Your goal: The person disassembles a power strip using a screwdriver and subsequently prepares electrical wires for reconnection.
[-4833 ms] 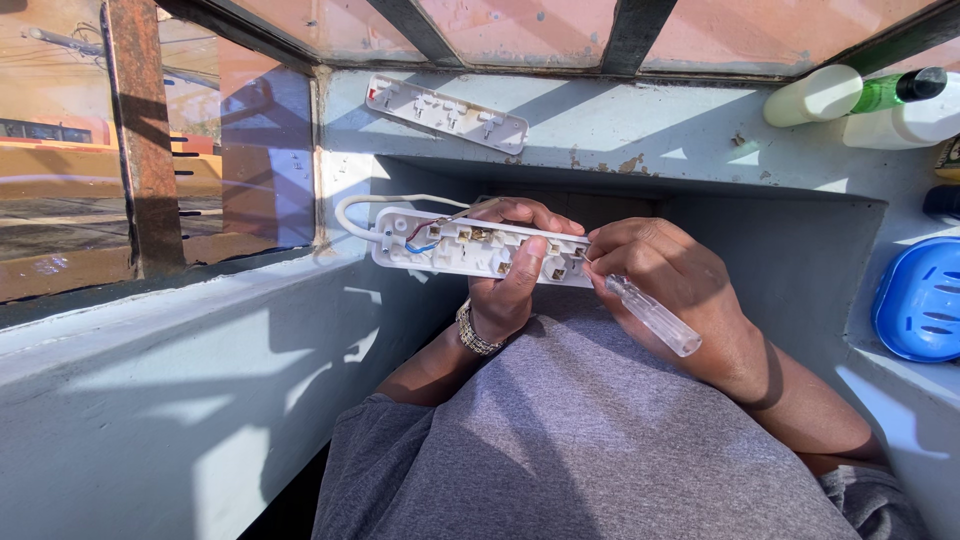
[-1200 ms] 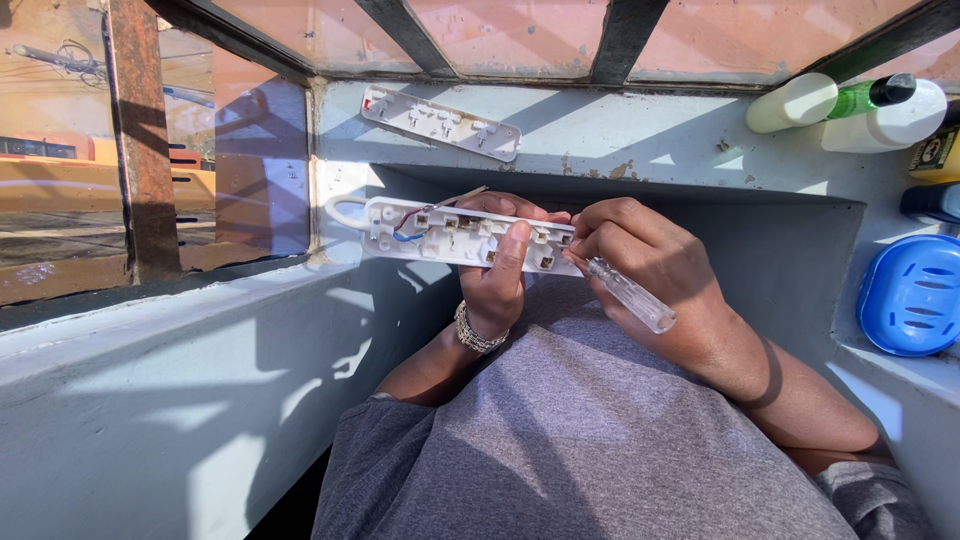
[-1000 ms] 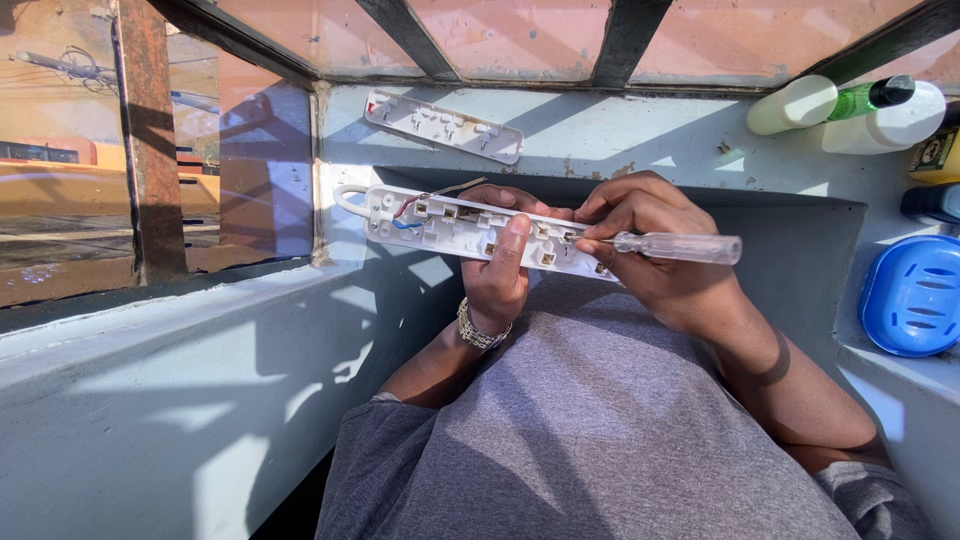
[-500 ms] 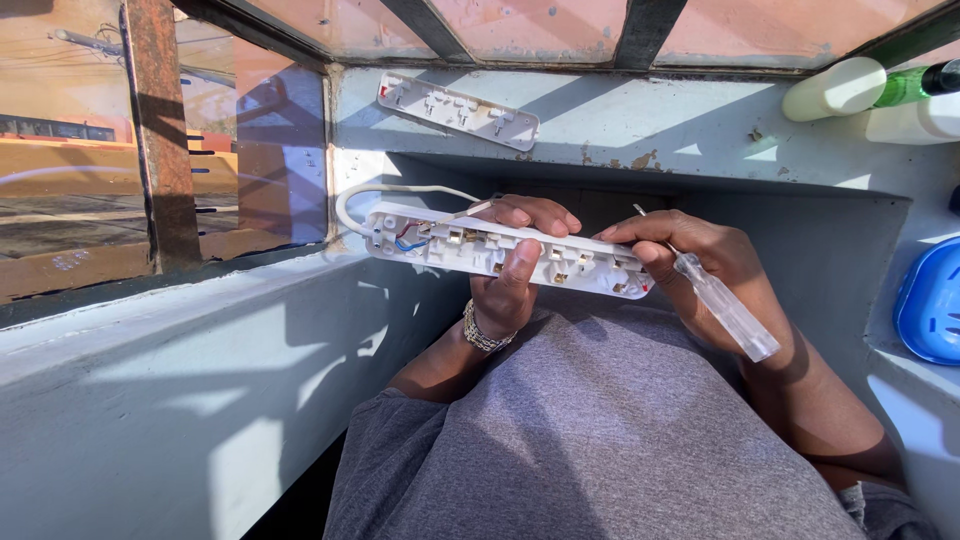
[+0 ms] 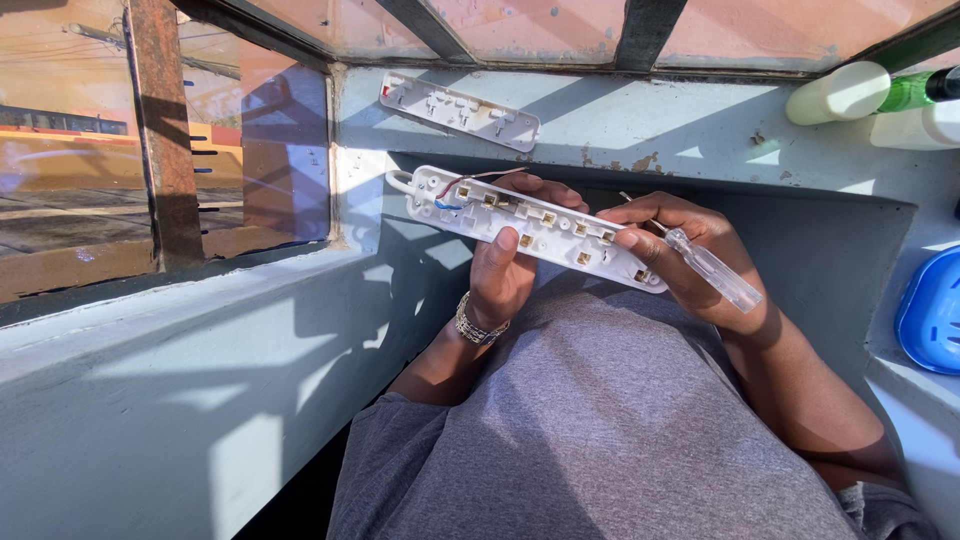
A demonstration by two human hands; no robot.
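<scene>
My left hand (image 5: 503, 262) grips the middle of an opened white power strip body (image 5: 535, 226), which lies across the view with its brass contacts and a few red and blue wires showing at its left end. My right hand (image 5: 690, 258) holds the strip's right end with the thumb on it, and also holds a screwdriver with a clear handle (image 5: 712, 268) between the fingers. The handle points down to the right, and its thin shaft pokes up behind the fingers. A metal bracelet is on my left wrist.
The strip's white cover plate (image 5: 459, 110) lies on the grey window ledge (image 5: 640, 120) ahead. A white bottle (image 5: 838, 93), a green-topped bottle (image 5: 916, 88) and a blue soap dish (image 5: 930, 312) stand at the right. A rusty window frame post (image 5: 164, 130) is at the left.
The screwdriver swung from lying level at the strip's right end to pointing down right in my right hand. The strip stayed in my left hand, shifting slightly.
</scene>
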